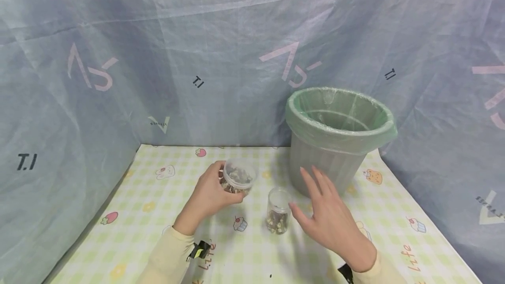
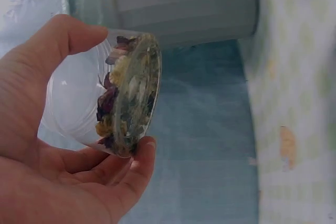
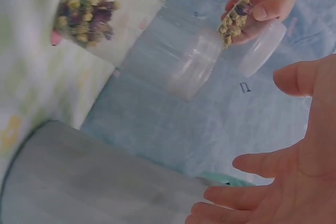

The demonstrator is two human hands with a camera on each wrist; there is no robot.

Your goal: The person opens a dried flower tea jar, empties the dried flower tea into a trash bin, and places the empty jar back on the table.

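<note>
My left hand [image 1: 211, 191] grips a short, wide clear plastic jar [image 1: 239, 176] above the table, thumb on one side and fingers on the other. Dried flowers [image 2: 122, 77], purple and yellow, lie at the bottom of it. A taller, narrower clear jar [image 1: 278, 214] stands upright on the tablecloth, with more dried flowers [image 3: 86, 11] in its lower part. Just to the right of this tall jar is my right hand [image 1: 329, 216], its fingers spread and holding nothing. In the right wrist view a gap shows between those fingers and the tall jar.
A large grey bin [image 1: 329, 161] with a green plastic liner [image 1: 378, 133] over its rim stands behind my right hand. A checked tablecloth [image 1: 173, 200] with printed pictures covers the table. Blue-grey sheeting [image 1: 221, 56] hangs at the back and sides.
</note>
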